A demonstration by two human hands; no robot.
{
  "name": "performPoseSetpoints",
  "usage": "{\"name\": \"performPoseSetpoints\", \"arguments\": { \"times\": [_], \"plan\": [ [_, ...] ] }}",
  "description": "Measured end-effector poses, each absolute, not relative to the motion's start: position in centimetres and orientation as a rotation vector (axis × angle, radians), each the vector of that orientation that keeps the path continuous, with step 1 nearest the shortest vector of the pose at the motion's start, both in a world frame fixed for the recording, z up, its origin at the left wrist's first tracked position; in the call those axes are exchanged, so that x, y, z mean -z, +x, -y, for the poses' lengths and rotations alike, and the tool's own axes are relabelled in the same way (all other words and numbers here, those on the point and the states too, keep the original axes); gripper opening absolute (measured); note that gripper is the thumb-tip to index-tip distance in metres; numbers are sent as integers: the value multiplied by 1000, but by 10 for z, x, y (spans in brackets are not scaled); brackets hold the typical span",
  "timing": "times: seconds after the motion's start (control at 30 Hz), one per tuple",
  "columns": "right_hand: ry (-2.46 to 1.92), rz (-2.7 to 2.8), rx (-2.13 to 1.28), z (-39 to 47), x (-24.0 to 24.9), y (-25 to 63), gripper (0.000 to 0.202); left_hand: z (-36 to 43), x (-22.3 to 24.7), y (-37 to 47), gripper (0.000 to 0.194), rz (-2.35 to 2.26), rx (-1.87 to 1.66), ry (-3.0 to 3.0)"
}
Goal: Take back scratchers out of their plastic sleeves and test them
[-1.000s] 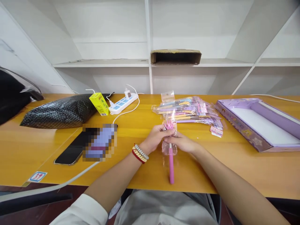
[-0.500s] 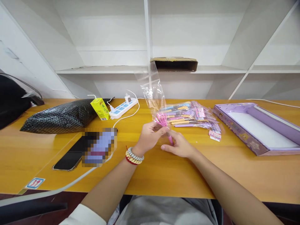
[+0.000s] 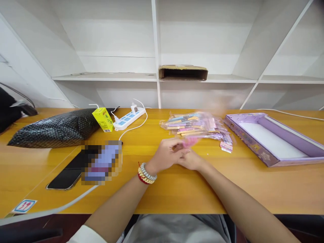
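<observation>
My left hand (image 3: pixel 168 154), with coiled bands at its wrist, is closed on a pink item (image 3: pixel 189 141) whose top is smeared by motion. Against it, lower right, my right hand (image 3: pixel 191 159) is closed near the item's lower end; its fingertips are partly hidden behind my left hand. Clear wrapping around the item is blurred. Just beyond both hands lies a pile of bagged pens (image 3: pixel 187 123) in blue, yellow and purple, with pink cards at its right end.
A purple open tray (image 3: pixel 265 155) lies at the right. To the left are a black wrapped parcel (image 3: pixel 58 130), a yellow drink carton (image 3: pixel 103 119), a power strip (image 3: pixel 130 118) and a black phone (image 3: pixel 67 173). A cardboard box (image 3: pixel 183 72) sits on the shelf behind.
The pink item has tilted from leaning left to leaning right, and its clear bag no longer stands up sharply. My hands have come closer together. The view has shifted slightly.
</observation>
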State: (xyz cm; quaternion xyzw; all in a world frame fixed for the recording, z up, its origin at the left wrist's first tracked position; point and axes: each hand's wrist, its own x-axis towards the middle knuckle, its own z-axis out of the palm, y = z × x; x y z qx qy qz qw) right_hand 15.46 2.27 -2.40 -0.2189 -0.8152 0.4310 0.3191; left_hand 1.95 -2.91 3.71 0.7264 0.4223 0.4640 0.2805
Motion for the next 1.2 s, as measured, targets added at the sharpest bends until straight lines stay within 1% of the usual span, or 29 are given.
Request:
{"name": "performPoseSetpoints", "arguments": {
  "times": [0.1,0.23,0.37,0.47,0.57,0.63,0.73,0.83,0.87,0.93,1.0,1.1,1.13,1.2],
  "plan": [
    [-529,2418,-919,-19,27,150,36,27,-33,23,19,-1176,-1285,1948],
    [-639,2421,-783,-21,23,153,40,20,-29,14,21,-1260,-1441,1667],
    [-731,2319,-854,-28,16,164,39,14,-30,2,24,-1097,-1514,1470],
    [-697,2249,-942,-27,10,168,39,15,-31,0,26,-1033,-1568,1429],
    [-638,2288,-985,-22,5,166,30,17,-31,2,25,-1054,-1496,1482],
    [-655,2306,-955,-20,5,163,28,16,-30,3,24,-1034,-1468,1485],
    [-670,2339,-828,-21,9,159,27,13,-24,3,24,-1010,-1462,1481],
    [-671,2396,-692,-27,17,161,21,10,-15,2,27,-998,-1293,1570],
    [-678,2419,-674,-29,19,162,23,9,-12,1,28,-988,-1218,1607],
    [-709,2459,-673,-32,20,166,34,7,-8,-1,27,-968,-1141,1630],
    [-770,2456,-683,-33,18,169,42,6,-6,-3,25,-961,-1191,1566],
    [-854,2374,-675,-31,13,169,47,5,-6,-3,25,-946,-1347,1370],
    [-857,2369,-682,-30,11,168,45,5,-8,-2,25,-928,-1405,1285],
    [-827,2416,-727,-26,9,165,34,5,-11,-1,27,-871,-1521,1099]
  ]
}}
